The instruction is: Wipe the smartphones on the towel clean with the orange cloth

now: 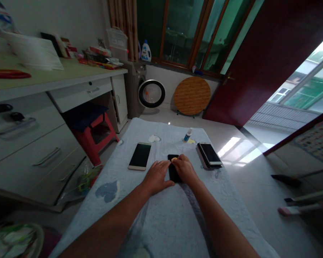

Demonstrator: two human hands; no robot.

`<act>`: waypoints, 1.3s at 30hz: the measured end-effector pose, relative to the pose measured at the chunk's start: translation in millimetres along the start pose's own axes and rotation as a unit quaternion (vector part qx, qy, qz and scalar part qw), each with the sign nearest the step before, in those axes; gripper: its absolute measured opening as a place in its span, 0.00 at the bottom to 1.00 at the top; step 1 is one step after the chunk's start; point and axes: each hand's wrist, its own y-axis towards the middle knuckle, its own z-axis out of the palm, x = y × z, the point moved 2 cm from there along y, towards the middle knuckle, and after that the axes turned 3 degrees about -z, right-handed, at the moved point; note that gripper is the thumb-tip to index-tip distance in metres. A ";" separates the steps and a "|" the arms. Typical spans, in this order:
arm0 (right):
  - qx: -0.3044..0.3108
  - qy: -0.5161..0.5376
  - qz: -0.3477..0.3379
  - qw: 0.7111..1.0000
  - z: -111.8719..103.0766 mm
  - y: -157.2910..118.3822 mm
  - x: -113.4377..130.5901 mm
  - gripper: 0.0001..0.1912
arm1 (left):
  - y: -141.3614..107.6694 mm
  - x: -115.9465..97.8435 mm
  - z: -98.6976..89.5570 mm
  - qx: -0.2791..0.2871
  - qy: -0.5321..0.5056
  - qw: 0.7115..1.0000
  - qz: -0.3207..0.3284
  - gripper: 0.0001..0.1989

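A small black phone (pixel 174 173) lies on the pale blue cloth (pixel 164 222) between my hands. My left hand (pixel 157 177) rests along its left edge, with thumb and fingers spread apart. My right hand (pixel 185 169) pinches a small yellowish-orange piece (pixel 174 159) against the top part of the phone. To the left lies a larger gold-edged phone (pixel 140 156) with a dark screen. A white phone (pixel 210 153) sits on top of darker devices on the right. Behind them stands a small bottle (pixel 187 135) with a white cap.
A desk (pixel 88 77) with drawers stands at the left, with a red stool (pixel 97 136) beside it. Beyond the cloth are a washing machine with its round door (pixel 151 94) open and a round wooden board (pixel 192 96).
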 end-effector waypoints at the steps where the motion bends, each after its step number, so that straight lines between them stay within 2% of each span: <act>1: 0.000 0.001 -0.008 1.000 -1.5 -7.2 4.4 0.12 | 0.1 0.7 1.0 -0.003 0.001 1.000 -0.001 0.39; 8: 0.016 0.028 -0.035 0.999 -11.4 -50.8 26.8 0.11 | -0.6 5.4 7.5 -0.001 0.028 1.000 0.003 0.35; 12: 0.006 0.063 -0.026 0.998 -15.7 -70.2 22.6 0.12 | -1.2 3.1 4.1 0.006 0.033 0.999 0.009 0.35; 16: 0.002 0.075 0.004 0.997 -16.8 -76.2 14.7 0.13 | -0.4 0.5 1.0 0.015 0.034 0.999 0.001 0.35; 21: 0.000 0.057 0.022 0.998 -12.8 -61.6 6.3 0.14 | 0.0 -0.6 0.2 0.023 0.029 0.999 -0.007 0.34; 31: -0.015 0.035 0.055 0.998 -8.8 -3.1 -9.8 0.12 | -0.9 0.4 -0.4 0.003 0.027 0.999 0.020 0.33; 35: -0.055 0.014 0.082 0.995 -1.5 12.9 -15.9 0.13 | -1.2 1.1 2.2 0.001 0.007 1.000 0.025 0.26; 39: -0.046 -0.005 0.089 0.995 8.7 26.4 -14.4 0.11 | -1.0 -1.0 2.3 0.014 -0.009 1.000 0.021 0.21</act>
